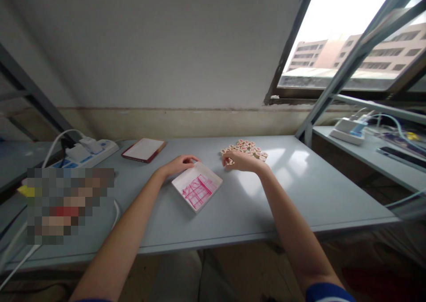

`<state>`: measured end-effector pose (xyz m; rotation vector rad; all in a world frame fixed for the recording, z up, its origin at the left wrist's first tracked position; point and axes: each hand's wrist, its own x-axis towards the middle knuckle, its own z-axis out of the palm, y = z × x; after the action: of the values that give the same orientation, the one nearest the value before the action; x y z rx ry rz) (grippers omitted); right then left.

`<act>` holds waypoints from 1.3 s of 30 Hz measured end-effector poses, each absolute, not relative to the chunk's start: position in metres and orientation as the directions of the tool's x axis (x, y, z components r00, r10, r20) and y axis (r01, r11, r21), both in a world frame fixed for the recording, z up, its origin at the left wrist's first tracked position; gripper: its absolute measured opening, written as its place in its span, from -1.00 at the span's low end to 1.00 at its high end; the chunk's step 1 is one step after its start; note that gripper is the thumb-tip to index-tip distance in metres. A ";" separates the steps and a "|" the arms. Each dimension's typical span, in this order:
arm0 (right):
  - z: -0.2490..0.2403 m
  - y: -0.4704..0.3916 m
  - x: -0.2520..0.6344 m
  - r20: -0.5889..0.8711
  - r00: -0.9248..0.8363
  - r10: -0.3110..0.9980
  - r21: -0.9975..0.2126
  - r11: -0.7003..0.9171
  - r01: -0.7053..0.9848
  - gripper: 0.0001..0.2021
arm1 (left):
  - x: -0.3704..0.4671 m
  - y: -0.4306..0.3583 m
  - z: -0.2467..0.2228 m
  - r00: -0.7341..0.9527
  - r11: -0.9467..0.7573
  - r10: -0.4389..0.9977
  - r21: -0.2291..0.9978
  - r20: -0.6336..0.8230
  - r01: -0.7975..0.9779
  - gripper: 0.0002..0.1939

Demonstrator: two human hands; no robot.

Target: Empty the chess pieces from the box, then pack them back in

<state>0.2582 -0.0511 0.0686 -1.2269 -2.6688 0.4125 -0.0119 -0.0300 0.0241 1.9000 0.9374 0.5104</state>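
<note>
A shallow white square tray [208,200] with pink lines drawn across its inside floor sits tilted cornerwise on the desk. My left hand [181,163] grips its far left edge, thumb at the rim and fingers bent around the back corner. To the right, my right hand [241,160] is at the near side of a loose cluster of round wooden game pieces [246,146] with red and dark markings. Its fingers are curled and pinch one piece [229,162] at the cluster's left edge; the palm hides some others.
On the desk [233,213], a flat dark-red box with a white top [144,150] lies at the back left. A white power strip [96,153] with plugs and cables stands left, beside a blurred-out patch. A wall bounds the back; a metal frame post [308,133] rises at the right.
</note>
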 end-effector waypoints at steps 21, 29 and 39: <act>0.037 -0.070 0.189 0.199 -0.536 0.821 -0.146 0.565 0.812 -0.65 | -0.024 -0.022 0.017 0.281 -0.415 0.907 0.558 0.313 0.718 -0.83; 0.033 -0.065 0.189 0.196 -0.553 0.810 -0.293 0.587 0.755 -0.81 | -0.022 -0.022 0.015 0.290 -0.408 0.911 0.534 0.294 0.741 -0.82; 0.089 -0.070 0.263 0.232 -0.426 0.874 -0.790 0.425 0.443 -0.70 | -0.044 -0.013 0.013 0.143 -0.296 0.934 0.484 0.328 0.824 -0.76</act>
<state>0.2626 -0.0698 0.0887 -1.1084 -2.0359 0.8613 -0.0438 -0.0134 0.0134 2.2248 1.7372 0.8668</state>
